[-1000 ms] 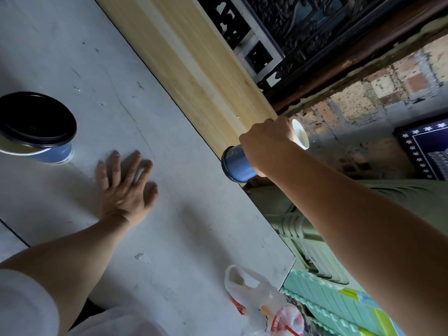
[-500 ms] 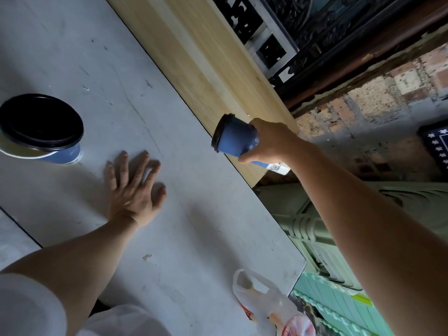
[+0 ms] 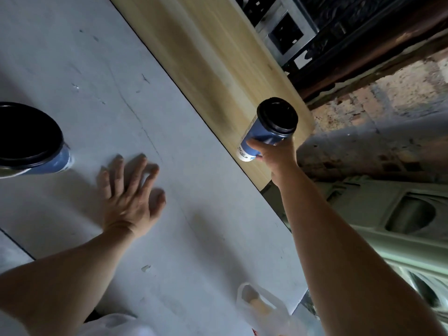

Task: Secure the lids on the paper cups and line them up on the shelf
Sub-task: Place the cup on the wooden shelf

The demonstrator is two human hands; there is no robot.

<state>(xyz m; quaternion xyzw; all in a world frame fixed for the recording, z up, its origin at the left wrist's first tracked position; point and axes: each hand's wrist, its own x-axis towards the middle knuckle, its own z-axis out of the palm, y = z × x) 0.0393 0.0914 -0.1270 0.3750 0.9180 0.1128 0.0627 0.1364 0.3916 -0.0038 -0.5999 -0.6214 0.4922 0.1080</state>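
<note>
The right grip [image 3: 274, 154] is curled round the lower wall of a lidded blue cup [image 3: 260, 135], tilted over the wooden shelf [image 3: 206, 57] at two o'clock from the left grip [image 3: 128, 190], flat and empty on the bench [image 3: 97, 69]. The paper wall is probably light and soft; hold low, squeezing gently, lest the lid [image 3: 277, 116] pop

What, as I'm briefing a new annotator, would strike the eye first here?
The right hand grips a blue paper cup with a black lid, tilted, by the end of the wooden shelf, centre right. The left hand rests, fingers spread, on the grey table; a second lidded cup stands at the left edge.
</note>
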